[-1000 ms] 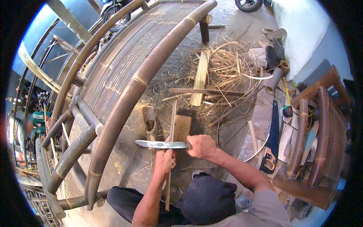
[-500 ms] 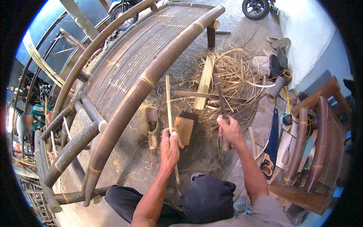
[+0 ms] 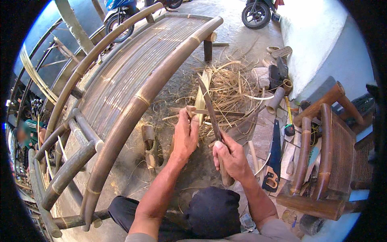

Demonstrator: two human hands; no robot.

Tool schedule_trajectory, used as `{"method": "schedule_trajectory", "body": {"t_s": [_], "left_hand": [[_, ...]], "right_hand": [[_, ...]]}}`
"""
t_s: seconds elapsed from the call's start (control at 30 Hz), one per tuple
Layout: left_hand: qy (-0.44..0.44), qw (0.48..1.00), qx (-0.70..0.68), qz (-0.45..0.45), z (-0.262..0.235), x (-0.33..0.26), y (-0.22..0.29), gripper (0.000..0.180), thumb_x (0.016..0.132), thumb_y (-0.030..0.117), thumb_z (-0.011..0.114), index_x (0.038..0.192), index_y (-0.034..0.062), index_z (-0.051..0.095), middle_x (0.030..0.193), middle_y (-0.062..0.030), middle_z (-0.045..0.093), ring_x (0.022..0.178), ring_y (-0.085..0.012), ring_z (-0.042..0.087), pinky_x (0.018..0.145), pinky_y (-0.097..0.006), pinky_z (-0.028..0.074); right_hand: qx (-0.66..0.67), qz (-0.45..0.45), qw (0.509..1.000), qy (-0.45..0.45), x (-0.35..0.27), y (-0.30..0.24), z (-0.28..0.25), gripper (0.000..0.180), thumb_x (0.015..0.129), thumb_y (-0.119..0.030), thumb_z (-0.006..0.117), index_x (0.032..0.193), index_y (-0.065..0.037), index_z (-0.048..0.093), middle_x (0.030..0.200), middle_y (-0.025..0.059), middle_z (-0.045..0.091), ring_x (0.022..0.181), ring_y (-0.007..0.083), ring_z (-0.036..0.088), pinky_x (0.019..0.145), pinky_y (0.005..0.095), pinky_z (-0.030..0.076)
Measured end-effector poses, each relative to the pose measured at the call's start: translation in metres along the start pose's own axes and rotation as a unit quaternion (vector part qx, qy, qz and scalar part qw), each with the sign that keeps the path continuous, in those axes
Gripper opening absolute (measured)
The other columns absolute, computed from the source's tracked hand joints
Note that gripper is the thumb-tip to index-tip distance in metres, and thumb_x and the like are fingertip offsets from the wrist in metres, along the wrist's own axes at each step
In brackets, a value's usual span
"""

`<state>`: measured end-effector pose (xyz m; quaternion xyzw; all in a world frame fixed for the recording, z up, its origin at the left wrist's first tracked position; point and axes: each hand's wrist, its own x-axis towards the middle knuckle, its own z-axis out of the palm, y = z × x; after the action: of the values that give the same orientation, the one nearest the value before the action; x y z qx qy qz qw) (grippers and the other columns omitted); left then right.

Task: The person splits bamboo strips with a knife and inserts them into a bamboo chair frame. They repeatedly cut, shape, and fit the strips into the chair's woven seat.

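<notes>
My left hand (image 3: 186,131) is raised in front of me, its fingers closed around a pale bamboo strip (image 3: 189,111). Only the strip's end shows above the fingertips; the hand hides the rest. To its right, my right hand (image 3: 231,157) grips the handle of a long, narrow-bladed knife (image 3: 209,104). The dark blade points up and away, slanting to the left, with its tip beyond my left hand. A heap of thin bamboo shavings (image 3: 229,86) lies on the floor past both hands, with a flat pale bamboo slat (image 3: 202,90) along its left side.
A bamboo bench (image 3: 141,97) spans the left side. On the right are a handsaw (image 3: 275,153), a yellow tape measure (image 3: 289,130) and a bamboo chair (image 3: 324,153). A cut bamboo tube (image 3: 148,137) stands left of my hands. Motorbikes and another person (image 3: 30,135) are farther off.
My left hand has risen, and the long strip that stood upright in it now shows only its end. The knife has swung left toward that hand. The whole view has shifted slightly.
</notes>
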<state>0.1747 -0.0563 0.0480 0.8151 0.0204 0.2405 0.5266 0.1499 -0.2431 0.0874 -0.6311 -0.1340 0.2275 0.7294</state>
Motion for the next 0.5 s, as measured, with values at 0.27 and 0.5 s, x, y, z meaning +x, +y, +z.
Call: {"method": "schedule_trajectory", "body": {"t_s": [0.27, 0.5], "left_hand": [[-0.110, 0.991, 0.075, 0.032, 0.001, -0.023, 0.012, 0.026, 0.096, 0.007, 0.062, 0.121, 0.0021, 0.056, 0.106, -0.0212, 0.061, 0.097, -0.0414, 0.061, 0.084, -0.047, 0.049], [-0.108, 0.993, 0.044, 0.016, -0.008, -0.034, 0.005, 0.029, 0.094, 0.005, 0.065, 0.122, 0.0022, 0.059, 0.100, -0.0214, 0.064, 0.096, -0.0402, 0.063, 0.082, -0.044, 0.051]], "right_hand": [[0.050, 0.048, 0.997, -0.019, 0.003, -0.025, -0.003, 0.039, 0.111, -0.039, 0.039, 0.112, -0.003, 0.055, 0.079, 0.0039, 0.059, 0.057, 0.0109, 0.058, 0.049, 0.0276, 0.051], [0.041, 0.071, 0.995, -0.053, 0.001, -0.022, 0.004, 0.041, 0.112, -0.041, 0.037, 0.102, -0.005, 0.054, 0.071, 0.0003, 0.053, 0.055, 0.0093, 0.054, 0.049, 0.0273, 0.047]]}}
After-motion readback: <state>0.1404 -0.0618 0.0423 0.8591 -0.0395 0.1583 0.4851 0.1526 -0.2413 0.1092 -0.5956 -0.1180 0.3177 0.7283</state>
